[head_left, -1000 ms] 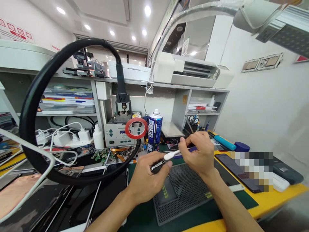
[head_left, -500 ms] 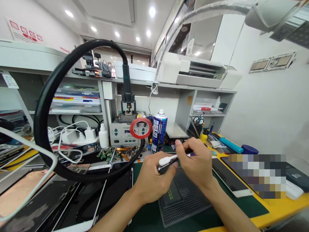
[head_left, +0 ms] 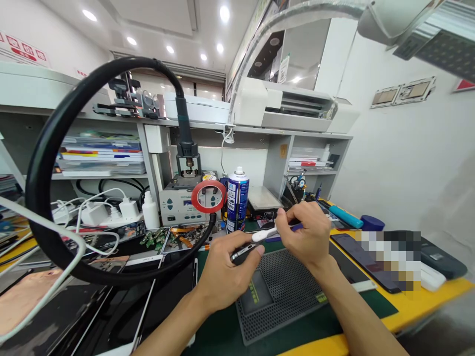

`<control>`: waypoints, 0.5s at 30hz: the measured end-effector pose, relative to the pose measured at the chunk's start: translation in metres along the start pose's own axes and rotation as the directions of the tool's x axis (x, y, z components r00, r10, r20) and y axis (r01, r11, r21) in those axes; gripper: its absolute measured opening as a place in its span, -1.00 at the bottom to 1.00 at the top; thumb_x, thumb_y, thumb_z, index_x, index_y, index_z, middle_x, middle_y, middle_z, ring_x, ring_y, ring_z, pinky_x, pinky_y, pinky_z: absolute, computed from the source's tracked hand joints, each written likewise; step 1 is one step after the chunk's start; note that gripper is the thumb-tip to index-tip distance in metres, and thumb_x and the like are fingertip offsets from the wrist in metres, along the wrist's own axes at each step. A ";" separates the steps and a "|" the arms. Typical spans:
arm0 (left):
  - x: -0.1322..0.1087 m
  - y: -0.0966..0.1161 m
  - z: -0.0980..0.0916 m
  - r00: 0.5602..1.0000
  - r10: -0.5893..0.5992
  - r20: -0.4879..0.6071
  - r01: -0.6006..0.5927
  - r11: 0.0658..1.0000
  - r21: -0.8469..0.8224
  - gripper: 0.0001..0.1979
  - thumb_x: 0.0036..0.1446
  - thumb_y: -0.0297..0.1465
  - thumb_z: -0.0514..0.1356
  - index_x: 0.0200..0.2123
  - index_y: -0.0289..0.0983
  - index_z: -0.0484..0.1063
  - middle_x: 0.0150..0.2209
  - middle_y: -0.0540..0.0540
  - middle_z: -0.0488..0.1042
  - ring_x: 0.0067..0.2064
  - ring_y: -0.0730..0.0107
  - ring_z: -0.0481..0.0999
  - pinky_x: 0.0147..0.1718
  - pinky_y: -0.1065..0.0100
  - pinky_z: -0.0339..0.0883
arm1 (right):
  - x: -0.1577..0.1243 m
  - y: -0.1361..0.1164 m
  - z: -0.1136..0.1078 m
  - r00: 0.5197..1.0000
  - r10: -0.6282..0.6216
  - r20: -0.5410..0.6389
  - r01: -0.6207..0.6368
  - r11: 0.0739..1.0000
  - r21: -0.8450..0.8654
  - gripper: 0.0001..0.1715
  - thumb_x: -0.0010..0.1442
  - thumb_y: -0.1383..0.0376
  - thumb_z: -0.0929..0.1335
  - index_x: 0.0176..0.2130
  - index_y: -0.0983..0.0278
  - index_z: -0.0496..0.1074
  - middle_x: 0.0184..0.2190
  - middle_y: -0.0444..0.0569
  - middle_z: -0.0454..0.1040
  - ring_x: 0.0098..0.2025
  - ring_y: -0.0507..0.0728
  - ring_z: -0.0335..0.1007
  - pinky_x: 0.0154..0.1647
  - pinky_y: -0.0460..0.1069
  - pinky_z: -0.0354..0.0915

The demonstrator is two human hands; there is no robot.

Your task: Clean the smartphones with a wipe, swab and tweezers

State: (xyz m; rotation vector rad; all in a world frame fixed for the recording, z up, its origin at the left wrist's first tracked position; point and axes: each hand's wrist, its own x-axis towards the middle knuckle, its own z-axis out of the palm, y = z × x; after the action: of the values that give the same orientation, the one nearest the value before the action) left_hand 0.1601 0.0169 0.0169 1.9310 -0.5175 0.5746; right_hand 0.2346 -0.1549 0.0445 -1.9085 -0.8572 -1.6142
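My left hand (head_left: 232, 272) is wrapped round a dark smartphone (head_left: 247, 251), holding it tilted so that the edge with small holes faces up. Most of the phone is hidden by my fingers. My right hand (head_left: 306, 232) pinches a toothbrush (head_left: 264, 234), whose white head lies at the phone's edge; most of the handle is hidden. A bit of purple shows beside the right fingers. Both hands are above a grey perforated mat (head_left: 289, 291) with a raised rectangular pad (head_left: 256, 296), on a green work mat (head_left: 218, 331).
A blue spray can (head_left: 237, 200) and a grey station with a red tape roll (head_left: 196, 197) stand behind. A thick black hose (head_left: 40, 163) loops at left above several phones and tablets (head_left: 170, 291). More phones (head_left: 365, 262) lie at right; one patch there is pixelated.
The view has shifted rightward. My right hand has drawn slightly up and away from the left, moving the toothbrush along the phone's edge, and more of that edge shows.
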 end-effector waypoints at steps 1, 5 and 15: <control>0.000 0.000 0.000 1.000 -0.004 -0.003 0.004 1.000 -0.006 -0.87 0.22 -0.37 0.17 -0.30 -0.27 0.50 -0.38 0.00 0.47 -0.35 0.44 0.40 -0.32 0.42 0.23 | 0.000 0.003 0.000 1.000 -0.001 -0.005 0.001 1.000 -0.014 -0.62 0.07 0.42 0.38 -0.62 0.23 0.14 -0.68 -0.19 0.17 -0.56 0.03 0.05 -0.44 0.00 0.04; 0.000 0.001 0.000 0.999 -0.019 -0.027 0.018 0.999 -0.027 -0.87 0.21 -0.36 0.19 -0.25 -0.25 0.53 -0.31 -0.02 0.52 -0.29 0.40 0.46 -0.26 0.41 0.28 | -0.002 0.008 0.003 0.997 0.077 -0.005 -0.077 0.997 -0.007 -0.63 0.10 0.40 0.36 -0.61 0.23 0.15 -0.67 -0.18 0.17 -0.55 0.04 0.06 -0.44 -0.01 0.04; -0.003 0.001 0.001 1.000 0.016 0.010 -0.016 1.000 -0.009 -0.85 0.22 -0.41 0.14 -0.36 -0.28 0.49 -0.41 -0.02 0.45 -0.39 0.44 0.36 -0.38 0.41 0.21 | -0.007 -0.037 0.006 0.973 0.198 0.116 -0.216 0.960 0.177 -0.60 0.18 0.36 0.37 -0.59 0.25 0.15 -0.64 -0.19 0.20 -0.52 0.02 0.10 -0.42 -0.02 0.06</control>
State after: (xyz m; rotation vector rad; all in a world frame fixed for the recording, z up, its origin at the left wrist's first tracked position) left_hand 0.1577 0.0158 0.0157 1.9235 -0.5417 0.5723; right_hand 0.2111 -0.1261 0.0356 -1.8846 -0.7890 -1.2797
